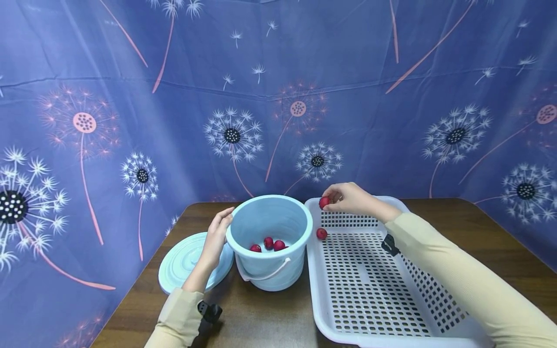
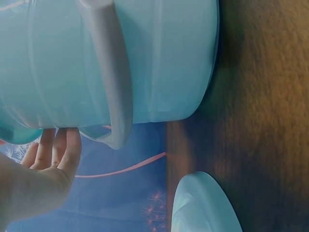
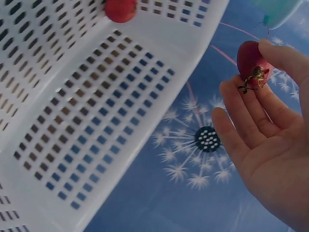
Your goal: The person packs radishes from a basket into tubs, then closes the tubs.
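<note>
My right hand [image 1: 348,198] pinches a red radish [image 1: 324,203] between thumb and fingers, above the far left corner of a white perforated basket [image 1: 319,309]. The right wrist view shows this radish [image 3: 251,65] with cut stem stubs and a thin root. Another radish [image 1: 321,234] lies in the basket by its left wall. My left hand [image 1: 215,239] rests its extended fingers on the left outer side of a light blue bucket [image 1: 271,270], just below the rim, as the left wrist view shows. Several radishes [image 1: 279,245] lie at the bottom of the bucket.
A light blue lid [image 1: 174,263] lies on the brown wooden table [image 1: 256,319], left of the bucket and partly behind my left forearm. The bucket's pale handle [image 1: 270,276] hangs down in front. A blue dandelion-patterned cloth [image 1: 270,48] hangs behind the table.
</note>
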Demonstrator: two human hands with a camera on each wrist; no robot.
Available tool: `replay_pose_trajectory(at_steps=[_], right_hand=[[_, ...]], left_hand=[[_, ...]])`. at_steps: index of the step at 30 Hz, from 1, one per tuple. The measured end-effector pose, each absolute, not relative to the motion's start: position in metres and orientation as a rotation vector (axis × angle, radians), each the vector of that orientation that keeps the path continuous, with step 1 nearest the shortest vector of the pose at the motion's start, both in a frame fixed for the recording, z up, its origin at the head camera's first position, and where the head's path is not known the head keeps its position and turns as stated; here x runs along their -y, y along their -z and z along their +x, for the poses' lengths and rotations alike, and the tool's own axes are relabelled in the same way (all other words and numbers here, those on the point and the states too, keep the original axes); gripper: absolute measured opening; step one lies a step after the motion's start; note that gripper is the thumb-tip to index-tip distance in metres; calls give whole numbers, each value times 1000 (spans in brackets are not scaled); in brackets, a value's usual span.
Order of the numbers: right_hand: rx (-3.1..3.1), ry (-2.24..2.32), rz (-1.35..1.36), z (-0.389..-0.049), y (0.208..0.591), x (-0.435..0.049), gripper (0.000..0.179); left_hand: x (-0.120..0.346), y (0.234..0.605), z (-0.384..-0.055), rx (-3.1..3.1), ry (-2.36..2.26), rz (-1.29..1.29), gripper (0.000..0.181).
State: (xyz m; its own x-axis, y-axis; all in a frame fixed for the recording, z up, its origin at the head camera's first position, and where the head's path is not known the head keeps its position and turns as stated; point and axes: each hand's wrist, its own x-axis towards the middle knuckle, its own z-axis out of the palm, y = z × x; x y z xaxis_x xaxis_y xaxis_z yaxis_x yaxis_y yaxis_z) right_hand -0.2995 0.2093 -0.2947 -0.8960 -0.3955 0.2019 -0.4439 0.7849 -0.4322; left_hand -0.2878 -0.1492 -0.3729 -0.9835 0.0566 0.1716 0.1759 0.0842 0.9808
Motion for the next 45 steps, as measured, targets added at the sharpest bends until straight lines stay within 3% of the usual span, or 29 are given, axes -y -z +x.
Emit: replay_pose_trajectory(at_steps=[21, 45], right_hand=[[2729, -795, 849, -305, 279, -161, 40], [2658, -872, 981, -317, 292, -116, 35]], left_hand=[[148, 373, -289, 2239, 2044, -230, 39], [148, 374, -290, 2230, 2033, -216, 38]])
